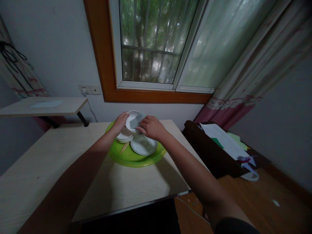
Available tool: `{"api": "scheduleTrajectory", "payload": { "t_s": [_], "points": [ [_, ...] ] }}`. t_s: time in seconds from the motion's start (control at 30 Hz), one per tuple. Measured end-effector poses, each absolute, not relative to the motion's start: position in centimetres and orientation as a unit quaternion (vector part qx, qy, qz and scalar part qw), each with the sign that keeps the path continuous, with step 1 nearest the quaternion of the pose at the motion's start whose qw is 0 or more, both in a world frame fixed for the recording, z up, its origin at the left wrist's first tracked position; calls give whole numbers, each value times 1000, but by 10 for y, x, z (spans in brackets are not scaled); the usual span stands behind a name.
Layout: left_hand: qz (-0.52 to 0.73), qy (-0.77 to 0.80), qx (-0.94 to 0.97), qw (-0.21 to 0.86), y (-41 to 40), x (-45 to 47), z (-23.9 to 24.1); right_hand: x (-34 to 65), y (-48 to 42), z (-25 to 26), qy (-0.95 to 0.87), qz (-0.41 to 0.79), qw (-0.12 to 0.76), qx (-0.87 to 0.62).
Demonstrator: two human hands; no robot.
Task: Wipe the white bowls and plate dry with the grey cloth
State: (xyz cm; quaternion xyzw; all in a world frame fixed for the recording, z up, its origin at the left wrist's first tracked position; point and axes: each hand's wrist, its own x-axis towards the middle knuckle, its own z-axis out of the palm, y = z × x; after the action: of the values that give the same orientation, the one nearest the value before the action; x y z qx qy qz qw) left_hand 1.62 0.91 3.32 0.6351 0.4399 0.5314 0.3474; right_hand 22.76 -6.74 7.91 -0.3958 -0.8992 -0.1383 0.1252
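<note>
My left hand is closed on the left rim of a small white bowl, which is tilted toward me above the tray. A thin greyish cloth lies against the inside of that bowl, pinched in the fingers of my right hand. Below them, a round green tray rests on the table. It carries a white plate, some stacked white bowls partly covered by the raised bowl, and a pair of light wooden chopsticks.
The pale wooden table stands by a wall with a window. A raised shelf with a paper on it is at the left. Right of the table, a dark cabinet bears papers. A white cable crosses the floor.
</note>
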Motion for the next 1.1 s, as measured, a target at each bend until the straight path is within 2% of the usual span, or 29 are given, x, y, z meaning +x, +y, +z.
{"api": "scheduleTrajectory", "payload": {
  "t_s": [0.13, 0.37, 0.7, 0.87, 1.0, 1.1],
  "points": [
    [531, 454, 636, 326, 9, 20, 34, 226, -73, 67, -929, -103, 86, -345],
    [525, 459, 640, 322, 8, 22, 27, 209, -67, 44, -946, -54, 104, -302],
    [545, 429, 623, 362, 11, 23, 21, 200, -62, 40, -884, -185, 100, -417],
    [555, 443, 622, 330, 1, 22, 27, 192, -70, 37, -860, -215, 81, -455],
    [552, 460, 620, 314, -1, 21, 24, 185, -77, 40, -873, -198, 91, -435],
    [546, 469, 624, 302, 0, 19, 23, 184, -75, 41, -888, -125, 98, -431]
  ]
}}
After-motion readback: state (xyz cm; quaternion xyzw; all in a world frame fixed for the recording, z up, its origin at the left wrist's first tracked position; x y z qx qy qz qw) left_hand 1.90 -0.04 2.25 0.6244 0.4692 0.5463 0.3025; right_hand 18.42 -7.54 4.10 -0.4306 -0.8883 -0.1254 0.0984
